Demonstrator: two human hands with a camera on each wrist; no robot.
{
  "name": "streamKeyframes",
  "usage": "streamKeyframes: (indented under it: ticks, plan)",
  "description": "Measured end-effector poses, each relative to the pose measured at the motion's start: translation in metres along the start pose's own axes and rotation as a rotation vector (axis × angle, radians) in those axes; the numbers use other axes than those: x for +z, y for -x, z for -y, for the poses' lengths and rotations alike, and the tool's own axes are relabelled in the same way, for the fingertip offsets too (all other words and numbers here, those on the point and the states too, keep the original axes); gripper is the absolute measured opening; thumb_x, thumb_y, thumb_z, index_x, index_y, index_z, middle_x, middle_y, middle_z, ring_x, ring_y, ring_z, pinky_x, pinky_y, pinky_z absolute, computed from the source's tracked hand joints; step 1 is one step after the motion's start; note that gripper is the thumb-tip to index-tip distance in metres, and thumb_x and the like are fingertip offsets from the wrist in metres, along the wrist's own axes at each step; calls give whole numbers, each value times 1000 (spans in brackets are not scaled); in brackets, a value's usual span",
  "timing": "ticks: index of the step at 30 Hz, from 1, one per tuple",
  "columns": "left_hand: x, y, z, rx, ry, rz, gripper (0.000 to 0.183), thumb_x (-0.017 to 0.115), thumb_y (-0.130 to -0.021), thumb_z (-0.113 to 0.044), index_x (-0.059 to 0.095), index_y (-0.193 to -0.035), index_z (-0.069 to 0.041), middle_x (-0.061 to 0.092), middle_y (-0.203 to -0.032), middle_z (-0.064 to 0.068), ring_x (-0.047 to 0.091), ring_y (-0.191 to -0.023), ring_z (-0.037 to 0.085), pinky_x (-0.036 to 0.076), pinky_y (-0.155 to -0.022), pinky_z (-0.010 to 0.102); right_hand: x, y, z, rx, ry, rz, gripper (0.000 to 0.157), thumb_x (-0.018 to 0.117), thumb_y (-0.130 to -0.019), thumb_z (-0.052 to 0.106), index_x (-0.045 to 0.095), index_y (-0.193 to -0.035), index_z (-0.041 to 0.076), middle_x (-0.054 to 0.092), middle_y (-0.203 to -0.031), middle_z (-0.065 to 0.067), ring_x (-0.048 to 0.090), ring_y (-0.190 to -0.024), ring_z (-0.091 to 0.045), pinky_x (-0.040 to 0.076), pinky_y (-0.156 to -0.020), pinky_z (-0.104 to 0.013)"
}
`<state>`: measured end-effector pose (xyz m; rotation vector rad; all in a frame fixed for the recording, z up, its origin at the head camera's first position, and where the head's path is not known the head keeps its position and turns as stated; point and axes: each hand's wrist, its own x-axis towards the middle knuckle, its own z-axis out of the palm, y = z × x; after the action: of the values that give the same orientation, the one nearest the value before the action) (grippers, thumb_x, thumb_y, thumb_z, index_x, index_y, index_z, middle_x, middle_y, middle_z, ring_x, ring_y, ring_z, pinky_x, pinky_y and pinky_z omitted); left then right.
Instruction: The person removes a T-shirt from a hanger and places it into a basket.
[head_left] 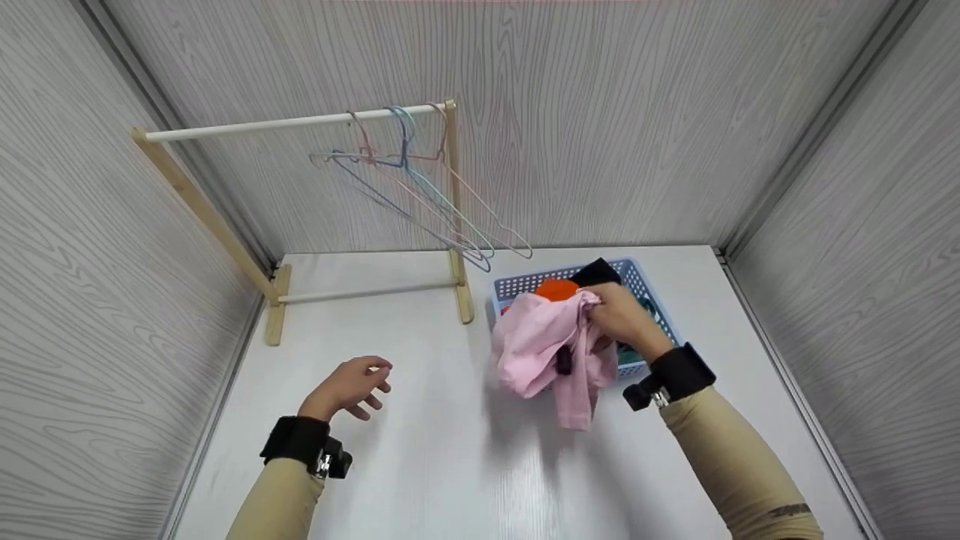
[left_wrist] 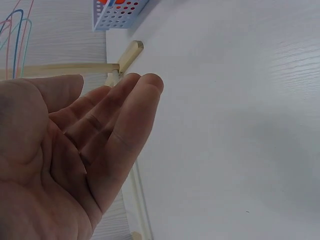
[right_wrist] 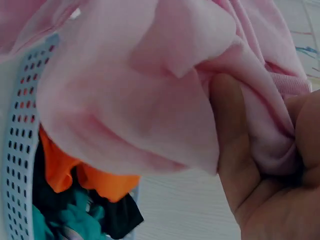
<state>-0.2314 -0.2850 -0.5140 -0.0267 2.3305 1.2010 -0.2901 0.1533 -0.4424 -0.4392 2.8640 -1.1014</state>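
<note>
Bunched pink cloth, a garment [head_left: 536, 337] with a ribbed edge, hangs from my right hand [head_left: 624, 319], whose fingers and thumb grip a fold of it. The right wrist view shows the pink garment [right_wrist: 140, 90] pinched by the right hand [right_wrist: 265, 185]. It hangs over the front of a light blue perforated basket [head_left: 652, 289] and hides part of it. My left hand [head_left: 351, 386] hovers over the white table, palm turned inward, fingers loosely bent. Nothing lies in the left hand [left_wrist: 65, 150] in the left wrist view.
In the basket lie orange cloth [right_wrist: 105, 180], black cloth [head_left: 598, 273] and teal cloth [right_wrist: 80, 215]. At the back left stands a wooden rack with a white rail [head_left: 247, 130]. Several pink, blue and teal hangers [head_left: 442, 199] hang at its right end. Grey wood-grain walls enclose the table.
</note>
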Motion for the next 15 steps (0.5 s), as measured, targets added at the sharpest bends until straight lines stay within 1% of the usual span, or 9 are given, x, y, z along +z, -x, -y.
streamKeyframes:
  ticks: [3, 5, 8, 9, 10, 12, 14, 15]
  plan:
    - [0, 0, -2, -3, -3, 3, 39, 42, -104, -22, 48, -137, -3, 67, -110, 19, 71, -79, 27, 59, -57, 36, -30, -7, 1, 69, 80, -95, 25, 44, -85, 3, 69, -85, 7, 65, -89, -12, 59, -80, -26, 50, -67, -36]
    - [1, 0, -3, -5, -9, 2, 39, 43, -104, -22, 49, -137, -3, 67, -110, 18, 71, -79, 26, 60, -58, 37, -47, -12, 2, 108, 123, -141, 21, 42, -84, 4, 61, -76, 7, 63, -86, -13, 59, -80, -27, 49, -69, -38]
    - [4, 0, -2, -10, -10, -7, 38, 43, -104, -22, 49, -137, -4, 68, -110, 17, 71, -78, 25, 60, -58, 37, -65, -18, 1, 139, 127, -205, 20, 38, -86, 5, 52, -72, 7, 60, -84, -14, 57, -80, -29, 49, -71, -42]
    - [5, 1, -2, -12, -11, -4, 38, 43, -104, -22, 49, -137, -3, 68, -110, 18, 71, -78, 25, 60, -58, 37, -69, -20, 0, 146, 120, -235, 19, 38, -86, 4, 53, -73, 6, 60, -85, -15, 57, -80, -29, 48, -71, -43]
    - [6, 2, -1, -16, -10, -2, 38, 43, -104, -22, 50, -136, -4, 68, -110, 18, 70, -77, 25, 60, -57, 37, -71, -21, -3, 149, 111, -268, 20, 39, -86, 4, 57, -77, 5, 63, -88, -16, 60, -83, -31, 49, -73, -46]
    - [9, 3, 0, -24, -7, 4, 38, 44, -103, -22, 50, -136, -4, 68, -110, 17, 71, -78, 27, 59, -57, 37, -70, -24, -12, 150, 85, -334, 25, 40, -86, 3, 65, -89, 4, 67, -95, -18, 61, -89, -34, 48, -75, -50]
    - [11, 4, 2, -26, -8, 14, 39, 44, -103, -23, 49, -137, -4, 69, -110, 17, 71, -79, 28, 59, -56, 37, -61, -26, -26, 159, 47, -368, 29, 45, -87, 5, 69, -104, 6, 68, -106, -20, 63, -98, -37, 48, -80, -54]
    - [13, 5, 2, -25, -5, 16, 39, 44, -103, -23, 50, -137, -4, 69, -110, 17, 71, -80, 29, 59, -56, 37, -54, -27, -35, 156, 38, -372, 33, 47, -87, 5, 69, -111, 8, 68, -113, -20, 62, -104, -38, 48, -83, -56]
